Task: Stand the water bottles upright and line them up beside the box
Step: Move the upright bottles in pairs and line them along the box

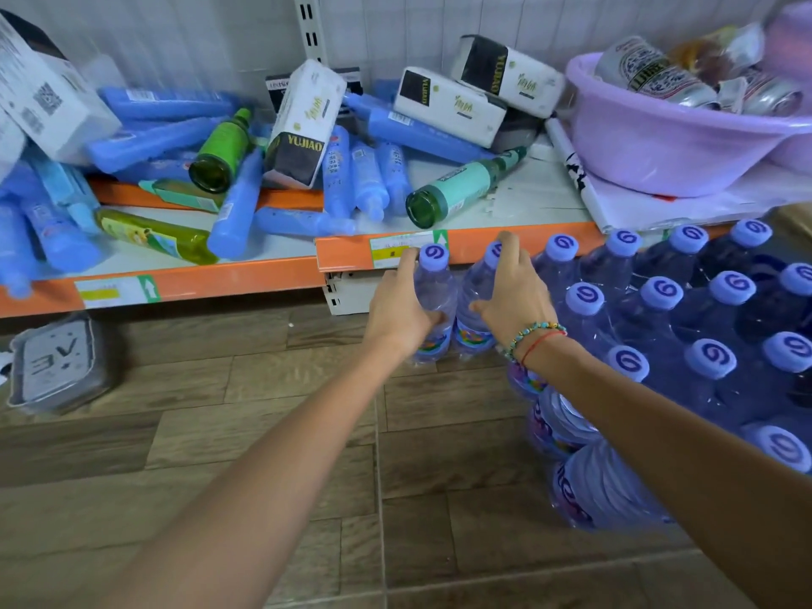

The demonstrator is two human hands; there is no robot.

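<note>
Two water bottles stand upright side by side on the wooden floor (263,432), just in front of the orange edge of the low shelf (465,246). The left hand (402,312) wraps the left bottle (433,296), fingers curled round its body below the purple cap, its grip closed on the plastic. The right hand (514,292) holds the right bottle (472,301), thumb against its side and fingers over its shoulder and cap, so its grip is closed on that one. The two bottles touch or nearly touch. Just to the right stands a wrapped pack of bottles (685,327), caps up, close beside the right bottle. On the shelf lie blue tubes (233,213), green bottles (457,186), tissue packs (303,125) and a purple basin (668,138).
</note>
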